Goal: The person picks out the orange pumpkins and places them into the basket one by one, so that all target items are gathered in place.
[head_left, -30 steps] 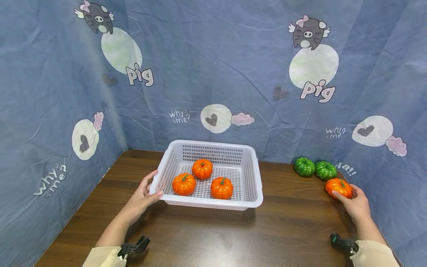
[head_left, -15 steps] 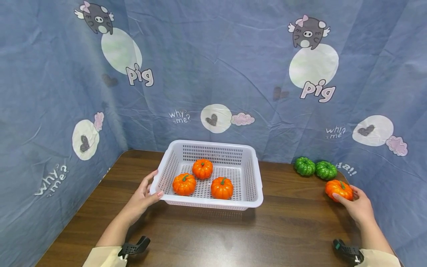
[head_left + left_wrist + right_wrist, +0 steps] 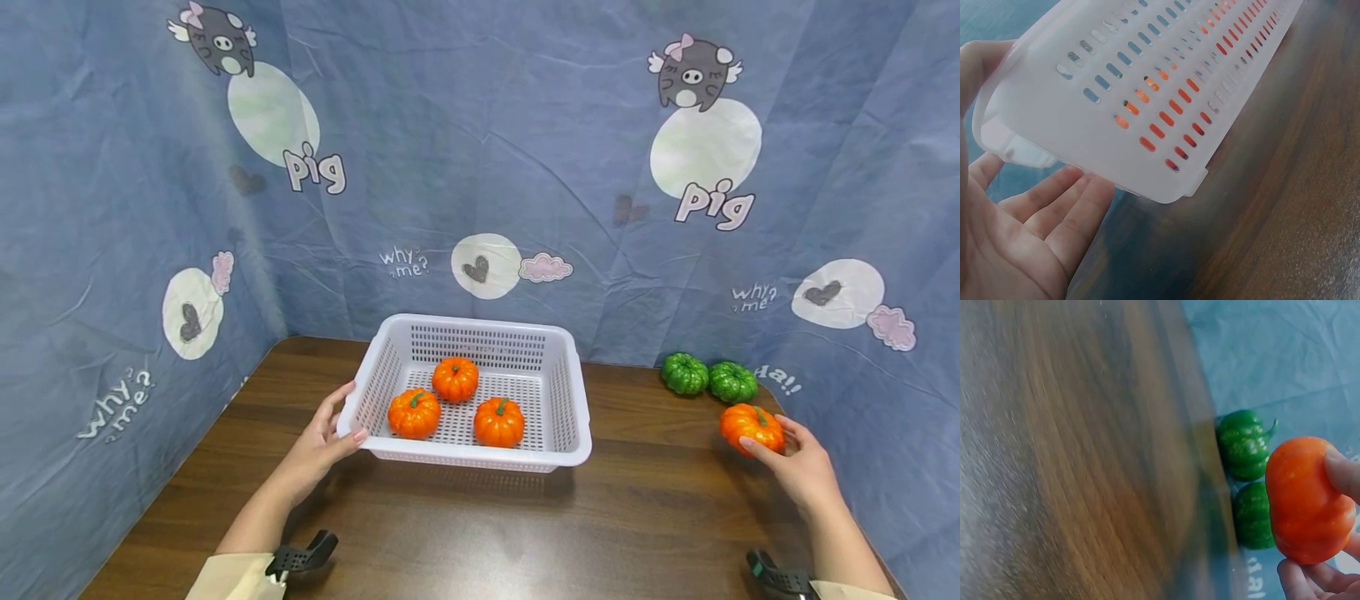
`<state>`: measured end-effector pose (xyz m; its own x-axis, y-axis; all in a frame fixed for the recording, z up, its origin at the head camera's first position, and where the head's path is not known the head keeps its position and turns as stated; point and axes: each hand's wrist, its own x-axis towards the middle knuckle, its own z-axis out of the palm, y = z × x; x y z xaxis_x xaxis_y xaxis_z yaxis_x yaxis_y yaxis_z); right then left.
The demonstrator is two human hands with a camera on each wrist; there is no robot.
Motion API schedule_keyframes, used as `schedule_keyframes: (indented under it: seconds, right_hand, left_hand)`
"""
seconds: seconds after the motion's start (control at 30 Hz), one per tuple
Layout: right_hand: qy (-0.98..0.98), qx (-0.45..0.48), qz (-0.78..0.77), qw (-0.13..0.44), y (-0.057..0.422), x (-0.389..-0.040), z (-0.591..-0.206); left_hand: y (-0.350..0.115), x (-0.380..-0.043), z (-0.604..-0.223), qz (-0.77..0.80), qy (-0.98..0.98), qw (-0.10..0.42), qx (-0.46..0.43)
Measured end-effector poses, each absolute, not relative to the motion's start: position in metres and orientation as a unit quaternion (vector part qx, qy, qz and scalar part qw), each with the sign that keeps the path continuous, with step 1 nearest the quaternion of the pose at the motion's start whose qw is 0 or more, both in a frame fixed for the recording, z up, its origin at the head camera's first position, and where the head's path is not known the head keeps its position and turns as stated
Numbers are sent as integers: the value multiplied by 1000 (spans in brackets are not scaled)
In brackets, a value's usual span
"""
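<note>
A white slotted plastic basket [image 3: 480, 457] stands at the middle back of the table, with three small orange pumpkins in it, one of them a pumpkin [image 3: 498, 422] at the front right. My left hand [image 3: 318, 446] grips the basket's left end. In the left wrist view its thumb lies over the rim and its fingers [image 3: 1082, 215] reach the underside. At the far right, my right hand [image 3: 806, 467] pinches another orange pumpkin [image 3: 750, 427] between thumb and fingers; it appears raised off the table. The same pumpkin [image 3: 1310, 500] hides part of a green one in the right wrist view.
Two green pumpkins, a left one [image 3: 684, 374] and a right one [image 3: 733, 382], sit side by side at the back right table edge. Blue printed cloth [image 3: 480, 150] hangs behind and on both sides of the wooden table [image 3: 480, 533].
My right hand has shifted slightly left with the orange pumpkin, which now stands a little farther from the green ones. My left hand and the basket have stayed still.
</note>
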<state>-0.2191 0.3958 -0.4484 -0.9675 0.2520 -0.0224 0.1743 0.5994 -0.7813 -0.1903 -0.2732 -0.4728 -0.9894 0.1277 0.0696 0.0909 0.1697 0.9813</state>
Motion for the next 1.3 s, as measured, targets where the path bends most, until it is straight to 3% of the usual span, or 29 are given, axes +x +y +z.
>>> schedule_keyframes:
  seconds: [0.67,1.3]
  right_hand:
    - [-904,-43,425,28,360,-203,-427]
    - [-875,39,481,33,305,-219,-408]
  left_hand:
    - [-271,-189,-472,632,771,17,71]
    - [-271,-186,-469,631,771,7,83]
